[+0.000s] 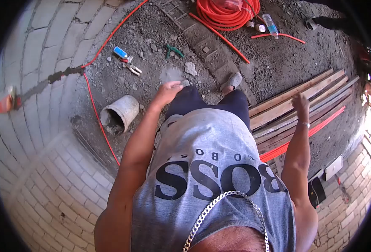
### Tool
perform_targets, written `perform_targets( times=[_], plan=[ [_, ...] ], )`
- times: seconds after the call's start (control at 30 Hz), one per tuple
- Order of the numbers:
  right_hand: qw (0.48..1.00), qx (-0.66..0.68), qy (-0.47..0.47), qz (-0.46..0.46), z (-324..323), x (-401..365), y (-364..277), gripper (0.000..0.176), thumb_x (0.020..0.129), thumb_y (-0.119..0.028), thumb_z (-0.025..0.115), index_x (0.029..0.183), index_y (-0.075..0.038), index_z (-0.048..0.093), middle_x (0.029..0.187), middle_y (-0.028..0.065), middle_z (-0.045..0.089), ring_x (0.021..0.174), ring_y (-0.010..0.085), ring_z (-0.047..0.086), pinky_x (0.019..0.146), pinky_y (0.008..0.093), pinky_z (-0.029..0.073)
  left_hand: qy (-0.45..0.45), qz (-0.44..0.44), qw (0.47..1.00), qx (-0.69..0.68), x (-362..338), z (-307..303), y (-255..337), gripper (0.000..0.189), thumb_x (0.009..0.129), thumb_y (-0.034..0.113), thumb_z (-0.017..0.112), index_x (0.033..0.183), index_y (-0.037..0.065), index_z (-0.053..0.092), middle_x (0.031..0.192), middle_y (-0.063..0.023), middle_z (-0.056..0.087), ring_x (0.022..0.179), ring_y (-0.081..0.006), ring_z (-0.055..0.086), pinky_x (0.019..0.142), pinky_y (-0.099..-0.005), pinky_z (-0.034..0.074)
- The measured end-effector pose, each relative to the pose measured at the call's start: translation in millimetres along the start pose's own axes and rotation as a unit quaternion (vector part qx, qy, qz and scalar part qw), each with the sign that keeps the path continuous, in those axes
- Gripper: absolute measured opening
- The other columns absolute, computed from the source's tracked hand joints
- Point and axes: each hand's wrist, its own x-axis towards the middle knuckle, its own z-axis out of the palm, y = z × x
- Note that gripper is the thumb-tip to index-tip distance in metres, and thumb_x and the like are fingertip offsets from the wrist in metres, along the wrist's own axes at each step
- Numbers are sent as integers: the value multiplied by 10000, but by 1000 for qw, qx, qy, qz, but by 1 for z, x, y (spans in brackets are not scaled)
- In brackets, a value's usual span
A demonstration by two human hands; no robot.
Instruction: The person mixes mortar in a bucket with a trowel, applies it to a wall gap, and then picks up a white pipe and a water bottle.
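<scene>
My left hand (168, 93) hangs beside my left thigh, its fingers loosely curled with nothing visible in them. Out to the other side, my right hand (301, 103) is held over long wooden boards (286, 105), its fingers bent inward and no object showing. Left of my left hand, a dirty pale bucket (128, 110) lies tipped on its side. Pliers (133, 69), a blue-labelled item (120, 52) and a green-handled tool (175, 51) lie on the ground ahead of my left foot.
A coil of orange tubing (225, 17) lies ahead, with a plastic bottle (270, 26) near it. A cut orange length (223, 40) crosses the gravel. Beside the boards run thin red-orange rods (284, 150). A block wall (38, 54) stands at left, with orange tubing (94, 98) along it.
</scene>
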Motion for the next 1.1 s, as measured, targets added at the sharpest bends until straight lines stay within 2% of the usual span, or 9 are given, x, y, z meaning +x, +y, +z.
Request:
perform_targets(
  times=[0.03, 0.17, 0.23, 0.37, 0.5, 0.53, 0.67, 0.97, 1.1],
  plan=[
    [982, 16, 80, 168, 48, -17, -125, 282, 838, -333, 564, 922, -63, 558, 775, 62, 613, 611, 109, 566, 510, 223, 449, 1, 0, 1000, -7, -4, -6, -17, 397, 817, 278, 605, 1097, -3, 583, 1021, -110, 626, 924, -163, 578, 811, -280, 442],
    [993, 3, 60, 100, 125, -4, -168, 264, 860, -320, 518, 860, -68, 596, 747, 39, 619, 599, 91, 545, 495, 226, 430, 56, -22, 998, -2, -20, -32, -129, 390, 807, 287, 613, 1078, 8, 600, 934, -64, 638, 838, -124, 575, 756, -262, 448],
    [982, -180, -46, -20, 161, -5, -131, 289, 861, -318, 503, 850, -48, 606, 693, 42, 612, 572, 105, 541, 500, 257, 440, 85, -95, 992, -5, -41, -45, -180, 378, 806, 287, 608, 1056, 3, 604, 865, -43, 629, 768, -115, 560, 691, -263, 447],
    [948, -273, -140, 85, 259, -67, -119, 338, 824, -341, 522, 771, -19, 607, 604, 109, 589, 557, 158, 560, 541, 318, 461, 115, -108, 987, -7, -93, -84, -242, 309, 795, 280, 610, 898, -10, 644, 724, -23, 597, 675, -106, 523, 609, -278, 426],
    [937, -272, -175, 134, 317, -126, -90, 367, 818, -346, 536, 765, 10, 607, 629, 178, 583, 612, 231, 617, 558, 340, 473, 86, -175, 981, 19, -120, -128, -307, 349, 746, 324, 603, 894, 9, 636, 852, -183, 628, 816, -300, 605, 728, -357, 453],
    [929, -332, -164, 8, 323, -136, -91, 401, 825, -354, 541, 755, 36, 598, 698, 191, 606, 639, 245, 632, 540, 355, 478, 77, -168, 982, 41, -114, -144, -308, 346, 748, 327, 595, 872, 6, 635, 817, -193, 622, 803, -312, 604, 716, -365, 453],
    [947, -157, -128, 249, 339, -116, -138, 322, 863, -304, 520, 795, 1, 599, 717, 91, 609, 577, 158, 580, 496, 306, 479, 62, -137, 973, 175, -50, -216, -251, 355, 753, 341, 591, 849, 1, 631, 801, -217, 611, 822, -333, 607, 714, -403, 453],
    [955, -210, -167, 125, 418, 89, -225, 354, 819, -332, 521, 763, 4, 615, 673, 130, 616, 605, 199, 614, 574, 333, 488, 123, 48, 991, 2, 183, -278, -6, 541, 706, 288, 695, 1106, -44, 543, 1025, -208, 604, 942, -271, 596, 811, -321, 456],
    [969, -174, -161, 70, 478, 141, -263, 300, 834, -267, 482, 748, 4, 576, 669, 121, 601, 622, 200, 608, 572, 315, 476, -2, -31, 983, 179, 256, -279, 71, 590, 708, 268, 712, 1163, -48, 510, 1114, -204, 574, 1037, -252, 562, 865, -320, 437]
  ],
)
